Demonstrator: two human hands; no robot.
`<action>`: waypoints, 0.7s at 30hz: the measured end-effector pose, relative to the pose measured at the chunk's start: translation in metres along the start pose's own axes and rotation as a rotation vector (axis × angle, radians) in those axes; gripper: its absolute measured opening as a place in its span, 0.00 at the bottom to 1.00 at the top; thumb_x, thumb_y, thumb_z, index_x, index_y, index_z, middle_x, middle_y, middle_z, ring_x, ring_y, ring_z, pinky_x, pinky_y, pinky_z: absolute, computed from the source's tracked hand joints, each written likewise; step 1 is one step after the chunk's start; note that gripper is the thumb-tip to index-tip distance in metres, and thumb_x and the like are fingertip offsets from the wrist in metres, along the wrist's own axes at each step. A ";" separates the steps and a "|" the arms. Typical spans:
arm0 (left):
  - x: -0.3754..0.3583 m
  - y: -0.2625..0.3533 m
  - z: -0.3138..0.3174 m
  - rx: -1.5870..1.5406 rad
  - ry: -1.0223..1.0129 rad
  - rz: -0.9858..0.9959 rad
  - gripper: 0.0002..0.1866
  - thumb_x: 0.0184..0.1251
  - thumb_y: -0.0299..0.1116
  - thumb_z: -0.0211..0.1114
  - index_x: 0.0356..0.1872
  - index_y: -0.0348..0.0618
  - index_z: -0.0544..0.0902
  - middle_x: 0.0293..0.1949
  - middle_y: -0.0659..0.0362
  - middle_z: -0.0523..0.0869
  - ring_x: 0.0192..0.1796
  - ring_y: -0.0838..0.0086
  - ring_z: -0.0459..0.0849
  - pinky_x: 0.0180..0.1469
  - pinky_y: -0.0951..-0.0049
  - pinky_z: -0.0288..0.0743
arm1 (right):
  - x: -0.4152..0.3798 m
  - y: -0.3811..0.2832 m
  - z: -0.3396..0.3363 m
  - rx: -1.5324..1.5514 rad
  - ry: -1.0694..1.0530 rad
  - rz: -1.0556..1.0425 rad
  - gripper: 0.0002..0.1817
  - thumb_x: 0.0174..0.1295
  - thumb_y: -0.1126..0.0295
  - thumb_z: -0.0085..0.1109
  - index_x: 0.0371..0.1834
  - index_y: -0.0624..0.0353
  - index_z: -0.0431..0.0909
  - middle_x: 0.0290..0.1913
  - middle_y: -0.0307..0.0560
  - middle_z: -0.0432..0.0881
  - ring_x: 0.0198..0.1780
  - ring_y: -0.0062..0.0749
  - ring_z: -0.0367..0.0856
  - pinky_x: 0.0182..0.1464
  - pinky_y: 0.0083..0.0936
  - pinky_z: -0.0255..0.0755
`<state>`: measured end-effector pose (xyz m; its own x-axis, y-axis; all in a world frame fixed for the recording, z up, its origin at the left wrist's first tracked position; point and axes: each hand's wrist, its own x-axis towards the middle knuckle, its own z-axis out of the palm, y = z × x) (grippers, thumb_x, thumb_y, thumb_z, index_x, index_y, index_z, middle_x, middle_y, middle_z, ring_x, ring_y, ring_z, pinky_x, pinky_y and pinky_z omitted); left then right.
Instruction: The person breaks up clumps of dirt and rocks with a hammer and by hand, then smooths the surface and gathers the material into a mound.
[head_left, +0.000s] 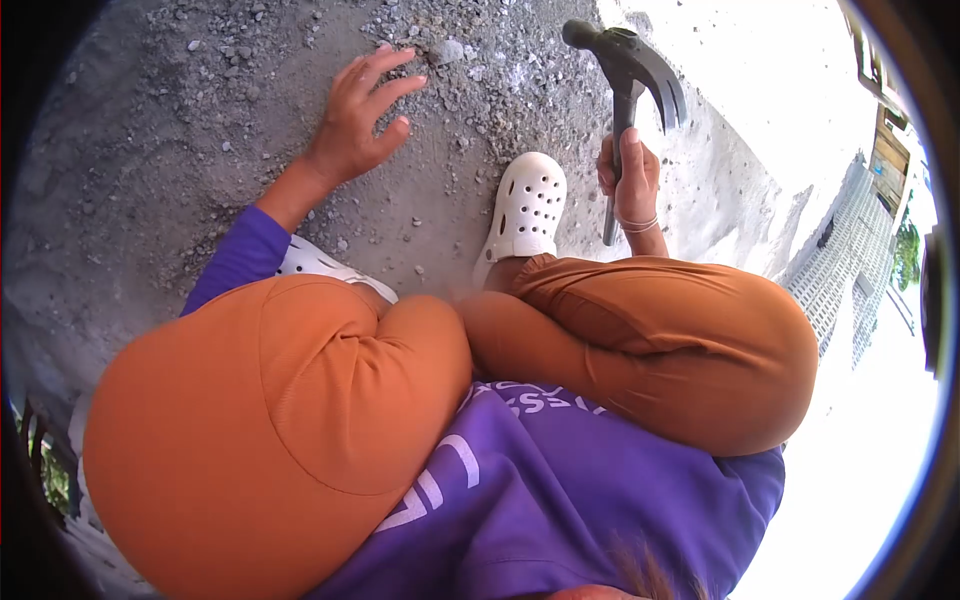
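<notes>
A dark claw hammer (624, 95) stands upright in my right hand (634, 178), which is wrapped round its handle below the head. The hammer's claw curves to the right and its round face points left. My left hand (362, 115) is held over the gravelly ground with its fingers spread, holding nothing. Close to its fingertips lies a pale grey stone (447, 51). Small stone chips (500, 95) are scattered on the ground between the two hands.
I squat on dusty ground (130, 190), my knees in orange trousers (230, 420) near the camera. A white clog (530, 200) is on one foot, and another white clog (318, 262) shows by my left sleeve. A grey mesh or block surface (850, 260) runs along the right.
</notes>
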<state>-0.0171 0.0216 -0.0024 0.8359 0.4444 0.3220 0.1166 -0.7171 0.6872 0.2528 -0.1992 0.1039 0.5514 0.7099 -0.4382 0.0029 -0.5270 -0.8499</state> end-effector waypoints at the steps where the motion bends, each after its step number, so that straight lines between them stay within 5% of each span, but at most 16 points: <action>1: -0.002 0.000 0.001 0.001 0.005 -0.001 0.21 0.65 0.40 0.54 0.58 0.50 0.81 0.68 0.54 0.72 0.72 0.53 0.66 0.72 0.51 0.56 | 0.001 0.007 -0.002 0.035 0.032 -0.044 0.30 0.76 0.46 0.40 0.22 0.57 0.71 0.13 0.34 0.65 0.13 0.15 0.60 0.15 0.17 0.53; 4: -0.004 0.003 0.003 0.028 -0.022 -0.031 0.22 0.64 0.40 0.54 0.59 0.51 0.80 0.70 0.55 0.70 0.74 0.53 0.64 0.73 0.50 0.54 | 0.009 0.039 0.001 -0.017 0.054 0.048 0.27 0.77 0.52 0.44 0.20 0.56 0.69 0.16 0.33 0.67 0.17 0.15 0.63 0.20 0.17 0.56; 5: -0.002 0.006 0.005 0.037 -0.052 -0.029 0.23 0.65 0.40 0.54 0.61 0.51 0.78 0.71 0.55 0.69 0.75 0.54 0.62 0.74 0.49 0.52 | 0.018 0.052 0.006 -0.169 0.061 0.096 0.30 0.74 0.44 0.46 0.20 0.55 0.70 0.13 0.31 0.64 0.14 0.14 0.60 0.16 0.17 0.53; 8: 0.004 0.011 0.011 0.049 -0.099 -0.031 0.24 0.65 0.41 0.54 0.63 0.52 0.76 0.73 0.56 0.67 0.77 0.54 0.58 0.76 0.47 0.49 | 0.018 0.042 0.006 -0.230 0.063 0.166 0.29 0.74 0.45 0.47 0.19 0.55 0.69 0.14 0.31 0.64 0.14 0.14 0.60 0.17 0.17 0.52; 14: -0.003 0.008 0.013 0.074 -0.151 -0.016 0.25 0.64 0.40 0.57 0.64 0.53 0.75 0.74 0.58 0.64 0.78 0.54 0.55 0.76 0.45 0.45 | -0.001 -0.033 0.016 -0.079 -0.037 -0.071 0.32 0.73 0.42 0.41 0.23 0.60 0.71 0.15 0.35 0.66 0.16 0.16 0.60 0.18 0.17 0.53; 18: -0.004 0.007 0.012 0.069 -0.156 -0.022 0.25 0.65 0.38 0.55 0.65 0.52 0.75 0.75 0.57 0.64 0.78 0.54 0.54 0.77 0.45 0.44 | 0.001 -0.059 0.030 -0.101 -0.143 -0.411 0.32 0.73 0.42 0.41 0.26 0.63 0.72 0.16 0.37 0.67 0.17 0.17 0.60 0.21 0.19 0.52; 21: -0.004 0.005 0.011 0.001 -0.075 -0.071 0.25 0.63 0.34 0.55 0.64 0.48 0.74 0.73 0.55 0.66 0.78 0.53 0.56 0.77 0.46 0.46 | 0.015 -0.023 0.035 -0.350 -0.197 -0.383 0.16 0.71 0.61 0.51 0.37 0.66 0.79 0.18 0.47 0.72 0.22 0.26 0.70 0.26 0.28 0.65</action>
<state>-0.0136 0.0101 -0.0072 0.8632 0.4531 0.2225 0.1779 -0.6856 0.7059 0.2315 -0.1600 0.1061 0.2900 0.9375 -0.1924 0.4682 -0.3143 -0.8258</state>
